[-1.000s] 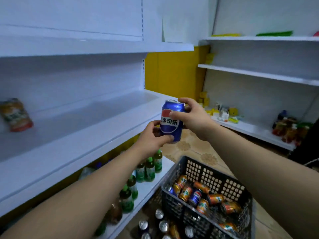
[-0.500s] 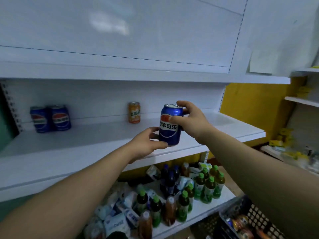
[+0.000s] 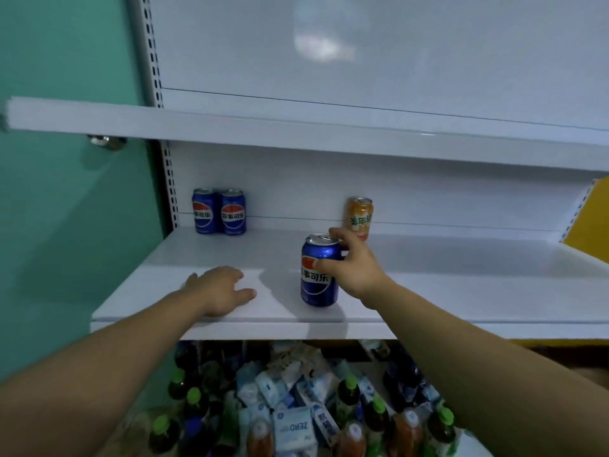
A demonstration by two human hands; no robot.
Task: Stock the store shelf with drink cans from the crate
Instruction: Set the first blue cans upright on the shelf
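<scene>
Right hand [image 3: 351, 270] is gripping blue Pepsi can [image 3: 319, 270] upright on shelf [image 3: 461, 288] near front edge, w/ left hand [image 3: 219, 288] resting open beside it; careless release risks tipping it off.

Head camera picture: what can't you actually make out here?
- Crate: out of frame, so the remaining cans are unknown.
- Orange can: its base is hidden behind the right hand.
- Blue can: its far side is covered by that hand's fingers.
- Top shelf: seen from below, so its contents are hidden.
- Lower shelf goods: too blurred to read most labels.
</scene>
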